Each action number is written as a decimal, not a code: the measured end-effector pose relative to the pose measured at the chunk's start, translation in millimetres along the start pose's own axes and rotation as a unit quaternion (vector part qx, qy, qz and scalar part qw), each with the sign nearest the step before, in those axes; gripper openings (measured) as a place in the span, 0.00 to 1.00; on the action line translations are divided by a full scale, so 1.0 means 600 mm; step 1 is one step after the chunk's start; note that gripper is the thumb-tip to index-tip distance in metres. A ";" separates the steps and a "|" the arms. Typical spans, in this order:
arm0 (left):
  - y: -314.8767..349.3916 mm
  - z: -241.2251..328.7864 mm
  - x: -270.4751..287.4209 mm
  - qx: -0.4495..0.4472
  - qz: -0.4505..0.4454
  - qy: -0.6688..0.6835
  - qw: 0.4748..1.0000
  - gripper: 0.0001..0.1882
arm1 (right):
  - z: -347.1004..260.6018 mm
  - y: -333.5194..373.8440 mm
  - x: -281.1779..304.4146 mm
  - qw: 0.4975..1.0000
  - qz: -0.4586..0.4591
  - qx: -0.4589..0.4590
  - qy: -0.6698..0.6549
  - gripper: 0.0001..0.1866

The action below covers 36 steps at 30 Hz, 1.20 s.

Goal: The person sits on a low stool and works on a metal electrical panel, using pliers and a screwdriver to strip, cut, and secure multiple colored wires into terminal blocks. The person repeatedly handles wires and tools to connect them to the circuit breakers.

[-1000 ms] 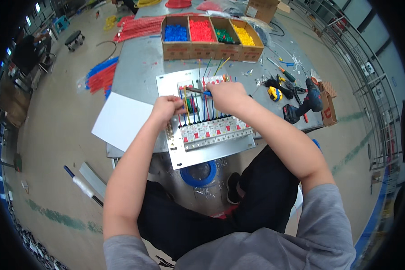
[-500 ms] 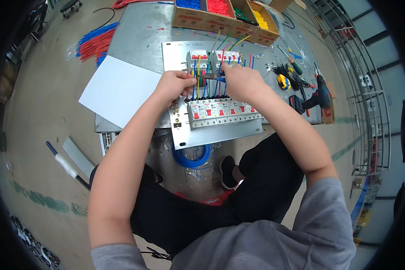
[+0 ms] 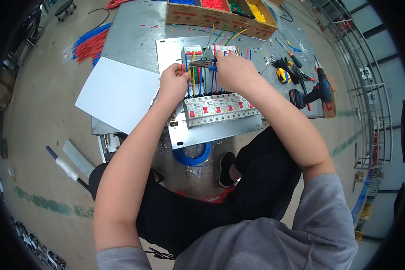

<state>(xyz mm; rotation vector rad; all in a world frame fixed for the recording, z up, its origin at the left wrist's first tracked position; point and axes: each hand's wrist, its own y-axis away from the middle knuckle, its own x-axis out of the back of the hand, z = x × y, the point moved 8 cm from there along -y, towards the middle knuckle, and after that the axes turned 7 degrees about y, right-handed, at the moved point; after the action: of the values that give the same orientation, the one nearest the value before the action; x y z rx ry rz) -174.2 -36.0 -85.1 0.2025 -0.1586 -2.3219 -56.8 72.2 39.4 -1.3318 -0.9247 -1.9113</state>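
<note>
With its fingers closed, my left hand [image 3: 173, 84] pinches a red wire [image 3: 182, 68] at the left end of a row of upright coloured wires. My right hand [image 3: 235, 71] grips pliers [image 3: 200, 64] with blue handles. Their jaws point left, close to a blue wire and a yellow wire [image 3: 193, 74]; whether they clamp one I cannot tell. The wires rise from a row of white circuit breakers [image 3: 218, 109] with red switches, mounted on a metal plate [image 3: 220, 132]. Smaller breakers [image 3: 193, 51] sit at the plate's far side, partly hidden by my right hand.
A divided cardboard box [image 3: 220, 19] of coloured caps stands at the back. White paper [image 3: 117, 92] lies left, near red and blue wire bundles [image 3: 92, 44]. At right are a tape measure [image 3: 283, 76], a screwdriver [image 3: 295, 60] and a cordless drill [image 3: 320, 92]. A blue coil [image 3: 191, 157] hangs below.
The pliers and both hands have shifted slightly up and to the left in the picture. Most of the scene has shifted a little too. Both grips are kept.
</note>
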 end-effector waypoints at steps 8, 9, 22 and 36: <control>0.014 0.012 -0.003 0.017 -0.008 0.032 0.999 0.16 | 0.000 0.001 0.001 1.000 0.011 0.001 -0.003 0.20; 0.016 0.013 -0.002 0.018 -0.009 0.039 0.999 0.16 | -0.003 -0.001 0.000 1.000 -0.007 -0.002 0.000 0.23; 0.019 0.011 -0.002 0.014 -0.005 0.073 0.997 0.17 | -0.036 0.011 0.015 0.998 -0.058 -0.015 0.025 0.28; 0.013 0.007 0.002 0.027 0.009 0.064 0.998 0.16 | -0.050 0.007 0.032 0.997 -0.021 0.020 0.077 0.25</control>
<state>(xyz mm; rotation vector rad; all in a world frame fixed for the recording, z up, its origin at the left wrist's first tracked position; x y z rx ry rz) -170.1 -41.9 -79.7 0.3740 -0.1582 -2.2803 -74.5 43.1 50.8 -1.1315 -0.9148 -1.9850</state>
